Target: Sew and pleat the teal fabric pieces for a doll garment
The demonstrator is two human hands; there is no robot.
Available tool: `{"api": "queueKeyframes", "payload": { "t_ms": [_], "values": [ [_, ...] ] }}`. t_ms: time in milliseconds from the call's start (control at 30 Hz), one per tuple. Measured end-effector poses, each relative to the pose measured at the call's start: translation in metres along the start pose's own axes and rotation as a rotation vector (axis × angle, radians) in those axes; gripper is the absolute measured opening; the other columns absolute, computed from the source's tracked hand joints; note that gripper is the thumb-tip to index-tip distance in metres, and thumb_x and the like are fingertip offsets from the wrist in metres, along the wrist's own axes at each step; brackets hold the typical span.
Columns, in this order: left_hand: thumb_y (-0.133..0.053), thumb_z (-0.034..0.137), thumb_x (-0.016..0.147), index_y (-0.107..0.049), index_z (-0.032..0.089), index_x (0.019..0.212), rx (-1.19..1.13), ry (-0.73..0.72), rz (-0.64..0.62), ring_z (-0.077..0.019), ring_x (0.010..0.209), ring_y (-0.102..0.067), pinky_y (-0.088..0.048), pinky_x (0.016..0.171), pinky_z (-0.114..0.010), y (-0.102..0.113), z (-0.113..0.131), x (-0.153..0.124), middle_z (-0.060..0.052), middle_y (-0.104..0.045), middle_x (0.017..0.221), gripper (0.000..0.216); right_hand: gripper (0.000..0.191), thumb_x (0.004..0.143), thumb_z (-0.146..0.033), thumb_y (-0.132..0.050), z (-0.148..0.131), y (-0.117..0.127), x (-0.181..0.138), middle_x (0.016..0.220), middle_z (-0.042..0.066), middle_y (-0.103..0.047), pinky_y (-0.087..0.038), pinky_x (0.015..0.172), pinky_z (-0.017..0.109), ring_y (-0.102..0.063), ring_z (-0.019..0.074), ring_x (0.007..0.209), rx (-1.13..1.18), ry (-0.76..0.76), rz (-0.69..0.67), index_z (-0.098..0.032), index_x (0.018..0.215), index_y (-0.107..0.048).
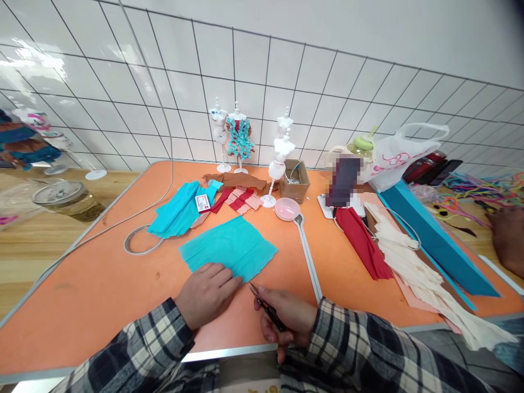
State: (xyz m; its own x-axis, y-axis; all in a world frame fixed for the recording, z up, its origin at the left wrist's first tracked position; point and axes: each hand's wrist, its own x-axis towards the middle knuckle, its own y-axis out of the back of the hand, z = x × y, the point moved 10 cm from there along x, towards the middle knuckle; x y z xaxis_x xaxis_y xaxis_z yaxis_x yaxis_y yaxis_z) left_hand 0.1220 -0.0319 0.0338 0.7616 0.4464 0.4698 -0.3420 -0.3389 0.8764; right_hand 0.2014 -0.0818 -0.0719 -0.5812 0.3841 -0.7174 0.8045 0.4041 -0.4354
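Observation:
A turquoise sheet of crepe paper [229,246] lies spread on the orange table. My left hand [208,295] is on its near edge, fingers curled together and pressing the paper; the fingertips are partly hidden. In my right hand [286,316] is a pair of small scissors [268,308] with dark handles. Their pointed tips aim up and left, just off the sheet's near right corner. Behind the sheet sits a bunched bright blue piece of crepe paper [180,210] with a small white-and-red label card [202,203] on it.
White mini dress forms [279,164] stand at the back, one wearing turquoise ruffles [239,139]. A pink bowl [287,209], a grey strap [309,256] and a cardboard box [295,185] are right of centre. Red paper [362,243] lies farther right. Another person's hand [507,240] is at the right edge.

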Motion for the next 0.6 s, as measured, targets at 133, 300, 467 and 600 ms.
{"api": "queueKeyframes", "payload": {
  "t_ms": [133, 300, 467, 600],
  "values": [
    [-0.047, 0.016, 0.092, -0.065, 0.020, 0.088, -0.022, -0.018, -0.005, -0.0200, 0.076, -0.055, -0.041, 0.068, -0.035, 0.001, 0.003, 0.004, -0.004, -0.063, 0.074, 0.019, 0.041, 0.100, -0.049, 0.000, -0.001, 0.001, 0.001, 0.044, -0.008, -0.052, -0.044, 0.038, 0.021, -0.024, 0.0068, 0.024, -0.016, 0.010, 0.001, -0.023, 0.104, -0.032],
    [-0.049, 0.016, 0.091, -0.066, 0.020, 0.089, -0.040, -0.033, -0.010, -0.0191, 0.076, -0.056, -0.042, 0.069, -0.035, -0.001, 0.007, 0.004, -0.004, -0.063, 0.074, 0.017, 0.040, 0.100, -0.048, -0.001, -0.001, 0.000, 0.002, 0.046, -0.009, -0.050, -0.041, 0.036, 0.020, -0.022, 0.0065, 0.024, -0.019, -0.004, -0.025, -0.023, 0.103, -0.033],
    [-0.049, 0.015, 0.091, -0.066, 0.019, 0.095, -0.043, -0.040, -0.002, -0.0184, 0.072, -0.055, -0.042, 0.069, -0.035, 0.001, 0.008, 0.005, -0.003, -0.065, 0.075, 0.018, 0.039, 0.100, -0.051, -0.007, -0.001, 0.002, 0.004, 0.045, -0.010, -0.049, -0.042, 0.036, 0.020, -0.019, 0.0059, 0.025, 0.020, 0.030, -0.020, -0.024, 0.099, -0.034],
    [-0.049, 0.017, 0.092, -0.066, 0.020, 0.091, -0.041, -0.074, 0.018, -0.0175, 0.069, -0.054, -0.041, 0.067, -0.034, 0.007, 0.012, 0.007, -0.002, -0.064, 0.071, 0.018, 0.038, 0.101, -0.050, -0.007, -0.001, 0.003, 0.005, 0.044, -0.010, -0.048, -0.041, 0.036, 0.020, -0.019, 0.0059, 0.025, 0.024, 0.039, -0.001, -0.024, 0.097, -0.034]
  ]
}}
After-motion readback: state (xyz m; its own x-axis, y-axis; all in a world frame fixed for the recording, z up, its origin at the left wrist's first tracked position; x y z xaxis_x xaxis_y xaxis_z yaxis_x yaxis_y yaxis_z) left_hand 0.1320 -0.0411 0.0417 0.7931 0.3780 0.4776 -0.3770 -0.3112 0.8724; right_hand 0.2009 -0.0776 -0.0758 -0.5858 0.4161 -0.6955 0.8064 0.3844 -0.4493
